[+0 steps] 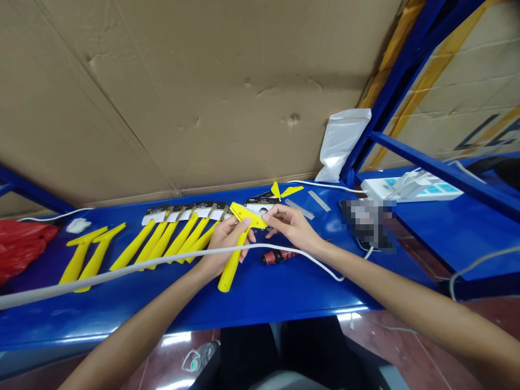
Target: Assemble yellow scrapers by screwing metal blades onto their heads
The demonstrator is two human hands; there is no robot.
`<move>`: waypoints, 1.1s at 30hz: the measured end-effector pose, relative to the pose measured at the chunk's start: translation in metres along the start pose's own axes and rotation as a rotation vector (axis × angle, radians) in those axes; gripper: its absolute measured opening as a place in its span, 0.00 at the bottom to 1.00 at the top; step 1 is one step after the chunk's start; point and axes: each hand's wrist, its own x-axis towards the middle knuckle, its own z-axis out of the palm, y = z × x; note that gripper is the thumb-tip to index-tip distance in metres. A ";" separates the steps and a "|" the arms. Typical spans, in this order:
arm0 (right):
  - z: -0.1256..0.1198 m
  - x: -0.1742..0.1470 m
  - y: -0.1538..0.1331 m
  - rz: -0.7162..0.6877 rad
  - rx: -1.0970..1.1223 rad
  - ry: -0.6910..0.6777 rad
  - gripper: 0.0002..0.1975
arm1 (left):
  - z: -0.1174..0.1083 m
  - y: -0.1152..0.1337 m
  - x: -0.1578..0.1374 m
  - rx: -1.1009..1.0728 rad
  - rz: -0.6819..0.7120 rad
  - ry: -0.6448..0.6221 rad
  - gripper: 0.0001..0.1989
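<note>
My left hand (pixel 223 238) is closed around a yellow T-shaped scraper (pixel 231 268), just below its wide head. The handle slants down toward me and the head, with small holes, faces up. My right hand (pixel 290 225) is closed in a pinch at the right end of the head; whatever its fingertips hold is too small to make out. Below my right hand lies a red and black screwdriver (pixel 278 255), partly hidden by the wrist. Several small ring-like pieces (pixel 268 229) lie on the blue table between my hands.
Several yellow scrapers (pixel 162 244) with black-and-white cards lie in a row at left, beside two without cards (pixel 97 254). Behind my hands are yellow pieces (pixel 290 190) and metal strips (pixel 319 200). A white cable (pixel 162 262) crosses in front. A power strip (pixel 410 187) sits right.
</note>
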 end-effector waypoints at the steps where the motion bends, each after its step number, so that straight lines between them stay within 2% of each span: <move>1: 0.000 0.000 -0.001 -0.003 -0.001 -0.006 0.23 | 0.000 0.001 0.000 0.000 -0.006 -0.002 0.22; 10: 0.000 -0.002 -0.007 0.006 0.029 -0.012 0.19 | -0.003 0.001 -0.004 0.048 -0.049 -0.101 0.22; 22: 0.000 -0.002 -0.006 -0.003 0.011 -0.007 0.16 | -0.001 0.000 -0.006 0.033 -0.077 -0.154 0.24; 33: -0.001 -0.002 -0.006 -0.082 -0.068 -0.021 0.15 | -0.001 -0.002 -0.005 -0.014 -0.077 -0.132 0.22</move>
